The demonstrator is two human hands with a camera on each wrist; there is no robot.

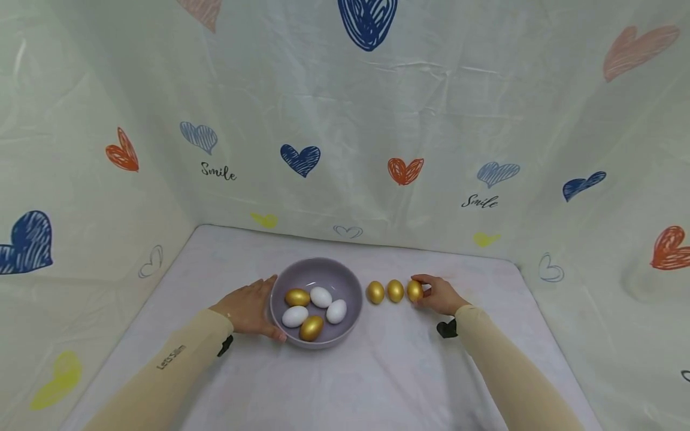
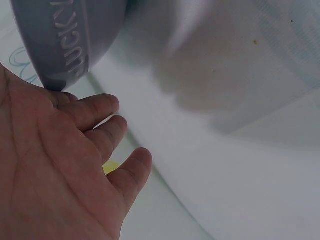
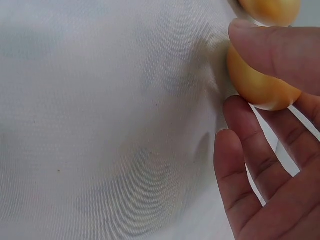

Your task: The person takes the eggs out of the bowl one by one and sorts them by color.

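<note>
While the left hand (image 1: 250,308), fingers spread, rests against the bowl (image 1: 323,271) toward the far edge of the desk (image 1: 377,383), two gold eggs (image 1: 395,291) sit beside it and a third egg (image 1: 414,291), nearest the right edge, is pinched between thumb and fingers of the right hand (image 1: 439,296). Grasping seems the step in hand; the next move likely calls for lifting clear of its neighbour.

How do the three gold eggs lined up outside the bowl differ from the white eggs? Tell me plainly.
Colour: the lined-up gold eggs are a shiny gold, while the white eggs are plain white.
Place: those gold eggs are on the table; the white eggs lie inside the bowl.
Layout: the gold eggs form a row; the white eggs do not.
Shared: both groups are egg-shaped and number three.
</note>
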